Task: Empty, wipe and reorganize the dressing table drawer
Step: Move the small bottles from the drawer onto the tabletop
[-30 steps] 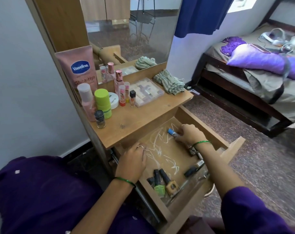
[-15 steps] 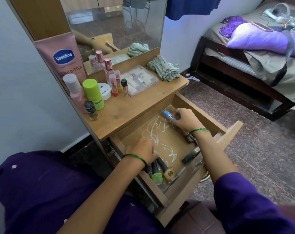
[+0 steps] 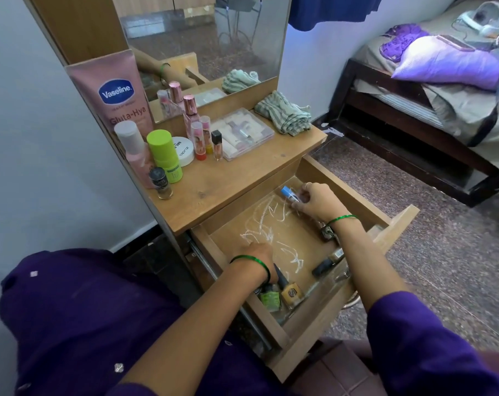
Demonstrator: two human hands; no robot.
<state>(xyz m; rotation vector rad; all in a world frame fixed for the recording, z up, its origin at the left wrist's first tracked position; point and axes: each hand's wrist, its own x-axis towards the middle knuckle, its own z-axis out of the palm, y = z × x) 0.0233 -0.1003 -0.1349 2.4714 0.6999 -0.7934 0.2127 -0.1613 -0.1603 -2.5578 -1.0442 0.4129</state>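
Along the right edge of the frame a dark wooden bed [image 3: 408, 132] with a purple pillow [image 3: 448, 62] stands on the speckled floor. At the centre, the light wooden desk [image 3: 242, 178] backs onto a mirror [image 3: 214, 32] in the upper middle. Below its top, the pulled-out wooden drawer [image 3: 396, 221] fills the lower middle of the frame, white scribbled marks across its base.

On the desk top, at the upper left, a tall pink Vaseline tube [image 3: 114, 92] leans upright. Towards the right end a crumpled green striped cloth [image 3: 285, 112] lies beside a clear flat plastic box [image 3: 242, 132]. Left of the box stand a lime-green cylindrical bottle [image 3: 164, 155], a pale pink bottle with a white cap [image 3: 132, 150], a round white jar [image 3: 184, 151] and 1 small dark-capped glass bottle [image 3: 160, 182].

The right hand [image 3: 317, 201], in the drawer's far corner, curls its fingers round a small blue-capped tube [image 3: 289, 193]. The left hand [image 3: 257, 257] reaches down at the drawer's near-left part, fingers bent out of sight; I cannot tell whether it holds anything. Just below it lie a green nail polish bottle [image 3: 269, 298] and a mustard-yellow nail polish bottle [image 3: 291, 292], side by side. A dark slim tube [image 3: 324, 264] lies near the right wall.
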